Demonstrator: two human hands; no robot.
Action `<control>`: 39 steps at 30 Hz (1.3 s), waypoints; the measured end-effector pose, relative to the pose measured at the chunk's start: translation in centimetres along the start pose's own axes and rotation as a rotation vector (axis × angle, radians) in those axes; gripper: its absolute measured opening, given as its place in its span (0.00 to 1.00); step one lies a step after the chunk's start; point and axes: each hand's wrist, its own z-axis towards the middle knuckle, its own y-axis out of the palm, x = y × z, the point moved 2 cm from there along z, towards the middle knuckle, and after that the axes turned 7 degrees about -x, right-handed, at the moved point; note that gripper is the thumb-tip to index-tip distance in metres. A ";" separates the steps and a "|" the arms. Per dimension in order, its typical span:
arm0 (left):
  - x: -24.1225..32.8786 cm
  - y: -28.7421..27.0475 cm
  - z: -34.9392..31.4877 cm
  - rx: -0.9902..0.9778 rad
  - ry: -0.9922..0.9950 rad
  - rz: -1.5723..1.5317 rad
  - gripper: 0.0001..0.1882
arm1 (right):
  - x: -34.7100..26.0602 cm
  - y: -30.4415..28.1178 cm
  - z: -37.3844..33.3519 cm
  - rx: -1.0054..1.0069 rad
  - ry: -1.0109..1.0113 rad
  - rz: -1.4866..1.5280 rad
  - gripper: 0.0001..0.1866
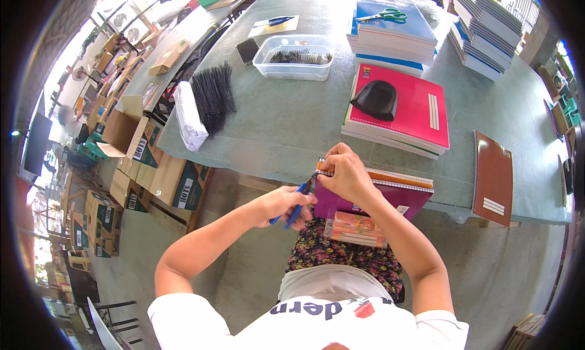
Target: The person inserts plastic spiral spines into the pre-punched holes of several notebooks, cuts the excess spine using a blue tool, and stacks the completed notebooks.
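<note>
My left hand point(279, 205) grips blue-handled pliers point(295, 216), their jaws pointing up to the left corner of a purple spiral notebook point(387, 196). At that corner my right hand point(347, 174) is closed, thumb and fingers pinching the bound edge near the plier tips; exactly what lies between the fingertips is hidden. The notebook leans against the table's front edge, its cover facing me. An orange-edged notebook point(399, 178) shows just behind it. Below, a clear packet with a pink and orange pattern point(355, 225) rests against the notebook, above my lap.
Red notebooks point(414, 103) are stacked ahead, topped by a black rounded object point(376, 100). A brown notebook point(492, 179) lies right. Black coils point(213, 97) lie left, near a clear tub point(292, 75). Green scissors point(390, 15) top a blue stack point(396, 42). Cardboard boxes point(164, 179) stand left.
</note>
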 end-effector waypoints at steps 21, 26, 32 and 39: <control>7.6 -4.7 3.1 0.400 0.587 0.581 0.11 | -1.8 -0.1 -2.7 -0.032 -0.059 -0.023 0.09; 17.3 -8.2 1.9 0.854 1.026 0.774 0.13 | -1.8 -2.1 -5.3 -0.183 -0.065 -0.332 0.11; 7.1 6.7 2.8 0.102 1.085 1.318 0.17 | 1.2 -10.2 -12.2 -0.064 0.222 -0.317 0.08; 5.8 8.9 4.3 0.059 1.041 1.446 0.17 | 9.6 -19.4 -16.0 0.479 0.564 -0.289 0.14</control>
